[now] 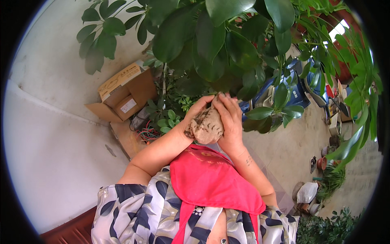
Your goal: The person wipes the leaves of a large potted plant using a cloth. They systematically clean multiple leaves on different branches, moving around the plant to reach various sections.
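Note:
A bunched tan cloth with dark markings [208,128] is held between my two hands, beneath the large glossy leaves of a potted-type broadleaf plant [210,39]. My left hand [198,111] grips the cloth from the left, its fingers partly hidden behind the folds. From the right, my right hand [228,117] presses on it with bent fingers. The fingertips of both hands meet close below the dark leaves. Whether a leaf is caught inside the cloth I cannot tell. A red apron [210,177] covers my chest just below the hands.
At left, an opened cardboard box [128,94] stands by the pale wall [54,146], with tangled wires [149,132] beside it. Blue vehicles [292,88] show behind foliage on the right. Farther down are a terracotta pot [321,163] and a white plastic bag [307,192].

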